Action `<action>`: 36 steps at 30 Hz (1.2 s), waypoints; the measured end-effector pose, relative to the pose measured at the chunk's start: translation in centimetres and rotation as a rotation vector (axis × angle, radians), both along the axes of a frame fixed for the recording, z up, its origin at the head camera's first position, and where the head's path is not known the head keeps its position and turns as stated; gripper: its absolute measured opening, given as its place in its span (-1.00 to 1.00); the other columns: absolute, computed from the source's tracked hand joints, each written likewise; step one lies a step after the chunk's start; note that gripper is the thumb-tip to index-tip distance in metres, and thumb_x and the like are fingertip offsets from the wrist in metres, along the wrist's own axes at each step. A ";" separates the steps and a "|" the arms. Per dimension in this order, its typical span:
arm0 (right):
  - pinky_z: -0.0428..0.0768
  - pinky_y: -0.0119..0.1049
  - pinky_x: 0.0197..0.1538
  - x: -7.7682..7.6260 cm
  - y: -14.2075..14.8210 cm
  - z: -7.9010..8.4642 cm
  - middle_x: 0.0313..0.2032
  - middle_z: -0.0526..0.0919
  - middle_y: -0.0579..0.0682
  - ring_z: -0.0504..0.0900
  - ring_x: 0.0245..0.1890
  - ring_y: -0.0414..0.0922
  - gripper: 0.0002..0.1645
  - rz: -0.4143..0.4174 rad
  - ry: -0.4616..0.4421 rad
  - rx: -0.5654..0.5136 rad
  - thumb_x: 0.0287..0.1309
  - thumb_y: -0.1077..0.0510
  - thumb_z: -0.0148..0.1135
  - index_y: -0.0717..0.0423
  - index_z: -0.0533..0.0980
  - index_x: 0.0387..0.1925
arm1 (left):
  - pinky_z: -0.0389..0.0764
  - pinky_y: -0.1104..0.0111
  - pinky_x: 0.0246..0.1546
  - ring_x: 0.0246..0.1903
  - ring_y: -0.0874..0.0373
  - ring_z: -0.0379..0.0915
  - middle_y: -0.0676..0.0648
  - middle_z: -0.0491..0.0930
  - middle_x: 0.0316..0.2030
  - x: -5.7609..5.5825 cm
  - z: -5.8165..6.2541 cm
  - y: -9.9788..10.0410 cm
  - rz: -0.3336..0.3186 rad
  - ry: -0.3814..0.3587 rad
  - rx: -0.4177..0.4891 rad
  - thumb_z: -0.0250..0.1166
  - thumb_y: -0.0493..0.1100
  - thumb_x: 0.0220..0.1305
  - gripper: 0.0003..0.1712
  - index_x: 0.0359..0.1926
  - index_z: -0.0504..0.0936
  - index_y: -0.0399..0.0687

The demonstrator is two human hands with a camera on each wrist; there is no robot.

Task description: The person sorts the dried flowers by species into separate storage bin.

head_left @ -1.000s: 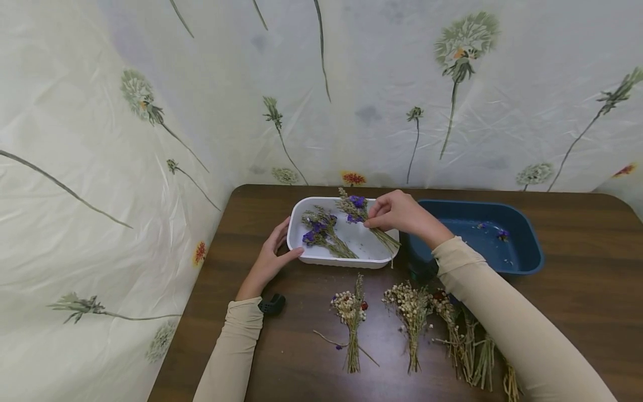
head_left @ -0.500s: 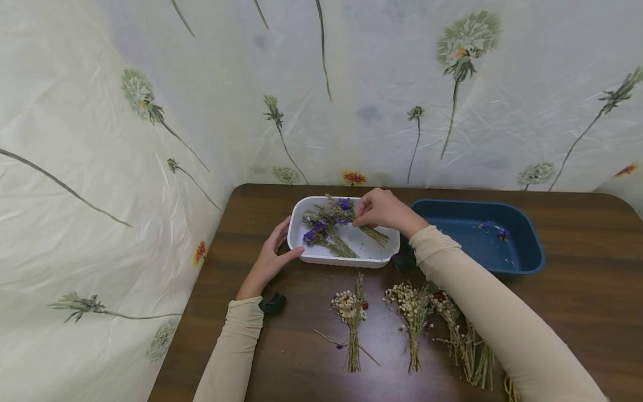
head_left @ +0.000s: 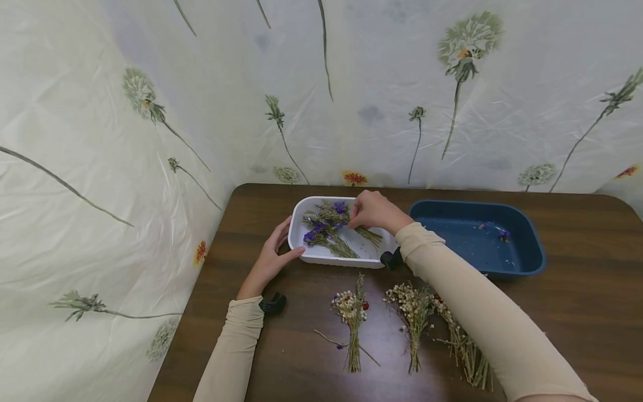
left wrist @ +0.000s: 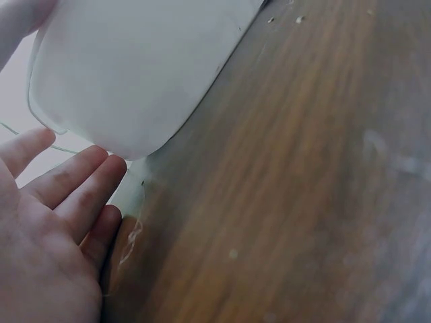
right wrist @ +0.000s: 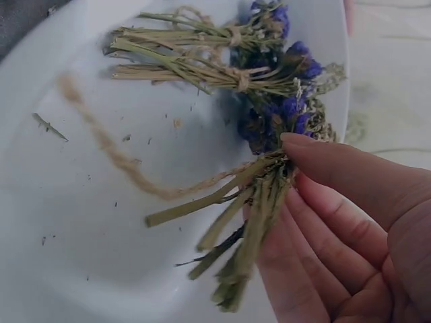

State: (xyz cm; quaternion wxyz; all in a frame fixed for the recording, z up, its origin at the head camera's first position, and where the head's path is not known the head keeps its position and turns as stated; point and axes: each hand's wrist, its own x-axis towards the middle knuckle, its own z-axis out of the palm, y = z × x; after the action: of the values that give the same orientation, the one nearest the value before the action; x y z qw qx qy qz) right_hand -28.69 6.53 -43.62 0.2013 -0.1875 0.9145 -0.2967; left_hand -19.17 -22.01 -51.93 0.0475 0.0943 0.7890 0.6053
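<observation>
My right hand [head_left: 375,211] pinches a small bunch of dried purple flowers [right wrist: 236,249] between thumb and fingers, over the white tray [head_left: 346,262]. Twine trails from its stems in the right wrist view. Two tied bunches [right wrist: 182,64] of purple flowers lie inside, stems side by side. At the tray's left end rests my left hand [head_left: 273,251], thumb by the rim. In the left wrist view its extended fingers [left wrist: 94,195] meet the outer wall.
A blue tray [head_left: 477,268] with a few purple bits stands on the right. In front on the brown table [head_left: 301,357] lie bunches of dried white flowers [head_left: 353,312], a loose twig [head_left: 369,357] and more bunches [head_left: 464,346], partly under the right sleeve [head_left: 482,312].
My right hand has moved left and down into the white tray with its bunch, bringing it beside the other purple flowers. The left hand stays at the tray's end.
</observation>
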 end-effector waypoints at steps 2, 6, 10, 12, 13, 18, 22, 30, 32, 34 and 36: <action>0.61 -0.33 -0.37 -0.1 -0.2 0.0 -0.48 0.75 -0.02 0.63 -0.54 -0.15 -0.87 -0.001 -0.001 0.021 0.16 0.16 0.50 0.13 0.70 -0.42 | 0.14 -0.08 0.59 0.56 -0.17 0.13 -0.25 0.21 0.56 -0.4 -0.9 -0.1 0.003 -0.002 0.004 0.41 -0.30 0.32 -0.01 0.64 0.08 -0.07; 0.58 -0.33 -0.41 -0.3 -0.6 0.1 -0.53 0.71 -0.05 0.59 -0.58 -0.16 -0.84 0.001 0.003 0.075 0.14 0.15 0.51 0.11 0.69 -0.47 | 0.15 -0.07 0.59 0.56 -0.14 0.14 -0.21 0.23 0.57 -0.8 -1.8 -0.2 0.011 0.021 0.013 0.41 -0.31 0.32 -0.01 0.64 0.11 0.01; 0.57 -0.32 -0.42 -0.4 -1.0 0.2 -0.54 0.70 -0.02 0.62 -0.55 -0.10 -0.85 -0.001 -0.011 0.123 0.14 0.16 0.50 0.09 0.69 -0.49 | 0.19 -0.04 0.58 0.54 -0.06 0.19 -0.11 0.27 0.55 -0.7 -2.1 -0.4 0.021 0.028 0.012 0.44 -0.25 0.32 -0.03 0.62 0.15 0.15; 0.59 -0.31 -0.41 -0.4 -1.1 0.1 -0.53 0.72 -0.01 0.69 -0.48 -0.02 -0.86 0.002 -0.019 0.138 0.14 0.16 0.49 0.08 0.70 -0.49 | 0.19 -0.05 0.58 0.55 -0.06 0.19 -0.10 0.27 0.56 -0.6 -2.1 -0.4 0.017 0.029 0.012 0.44 -0.23 0.32 -0.04 0.62 0.16 0.17; 0.60 -0.31 -0.40 -0.4 -1.2 0.0 -0.52 0.73 -0.01 0.71 -0.45 0.01 -0.87 0.004 -0.018 0.143 0.13 0.16 0.49 0.07 0.71 -0.49 | 0.19 -0.05 0.58 0.55 -0.05 0.19 -0.08 0.26 0.56 -0.6 -2.1 -0.3 0.017 0.028 0.011 0.45 -0.22 0.32 -0.04 0.61 0.16 0.19; 0.60 -0.30 -0.40 -0.5 -1.5 -0.4 -0.50 0.78 0.04 0.78 -0.34 0.10 -0.87 0.016 -0.018 0.154 0.13 0.19 0.47 0.09 0.72 -0.51 | 0.20 -0.04 0.58 0.54 -0.02 0.19 -0.06 0.27 0.56 -0.6 -2.1 -0.4 0.011 0.027 0.014 0.45 -0.18 0.32 -0.04 0.61 0.16 0.26; 0.68 -0.27 -0.35 -0.1 -1.7 -0.1 -0.43 0.81 0.09 0.82 -0.31 0.10 -0.90 0.022 -0.036 0.141 0.13 0.22 0.45 0.15 0.74 -0.47 | 0.21 -0.03 0.57 0.53 -0.02 0.21 -0.05 0.29 0.54 -0.6 -2.1 -0.3 0.010 0.029 0.020 0.45 -0.17 0.32 -0.05 0.60 0.17 0.30; 0.77 -0.10 -0.15 0.2 -2.0 0.0 -0.39 0.82 0.12 0.81 -0.29 0.09 -0.92 0.047 -0.065 0.148 0.16 0.23 0.42 0.17 0.77 -0.38 | 0.19 -0.03 0.58 0.54 -0.01 0.19 -0.04 0.27 0.55 -0.6 -2.3 -0.4 0.017 0.021 0.013 0.45 -0.14 0.33 -0.05 0.61 0.16 0.31; 0.77 -0.13 -0.17 0.2 -2.1 0.0 -0.39 0.82 0.11 0.81 -0.29 0.08 -0.91 0.052 -0.068 0.154 0.17 0.23 0.42 0.18 0.78 -0.36 | 0.19 -0.02 0.58 0.54 -0.01 0.19 -0.05 0.27 0.55 -0.6 -2.3 -0.3 0.016 0.024 0.010 0.44 -0.15 0.33 -0.04 0.61 0.15 0.29; 0.77 -0.15 -0.20 0.3 -2.2 0.0 -0.39 0.82 0.11 0.81 -0.31 0.07 -0.91 0.057 -0.065 0.160 0.17 0.23 0.42 0.18 0.78 -0.36 | 0.19 -0.03 0.58 0.54 -0.03 0.19 -0.07 0.27 0.55 -0.7 -2.3 -0.3 0.014 0.031 0.010 0.44 -0.17 0.34 -0.04 0.61 0.15 0.26; 0.77 -0.15 -0.20 0.3 -2.2 0.0 -0.39 0.82 0.12 0.81 -0.32 0.08 -0.91 0.057 -0.061 0.160 0.17 0.24 0.42 0.19 0.77 -0.37 | 0.19 -0.03 0.58 0.54 -0.03 0.20 -0.08 0.27 0.55 -0.7 -2.2 -0.3 0.016 0.029 0.009 0.44 -0.18 0.33 -0.04 0.61 0.15 0.25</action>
State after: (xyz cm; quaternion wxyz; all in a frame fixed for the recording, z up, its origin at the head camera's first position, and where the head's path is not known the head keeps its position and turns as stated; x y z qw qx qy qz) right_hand -28.37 4.32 -43.59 0.2516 -0.1875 0.9230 -0.2226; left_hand -19.82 -22.32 -54.17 0.0306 0.0968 0.7877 0.6076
